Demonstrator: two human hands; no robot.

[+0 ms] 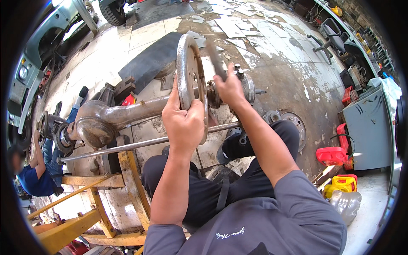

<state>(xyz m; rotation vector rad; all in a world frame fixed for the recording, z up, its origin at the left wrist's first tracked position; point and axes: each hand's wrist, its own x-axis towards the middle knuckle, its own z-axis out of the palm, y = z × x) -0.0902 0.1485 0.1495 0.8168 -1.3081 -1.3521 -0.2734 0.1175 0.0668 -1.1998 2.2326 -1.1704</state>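
My left fingers [174, 94] are clamping the metal disc [182, 59], which is standing just ahead of them, seemingly to steady it; my right fingers [221, 84] are gripping a blurred tool [215, 59]. Leftward of them, the axle [142, 109] is lying crosswise.

The disc [183, 72] in the left fingers [173, 95] is silver-grey, smudged brown. The tool [214, 59] in the right fingers [222, 84] is dark brown, blurred. Left of the fingers, the axle [97, 124] is grey-brown; lower left, the rod [114, 149] is silvery, the frame [134, 175] worn yellow. Right of them, the floor [293, 87] is blotched grey and white, the cabinet [369, 127] grey, one can [331, 156] red.
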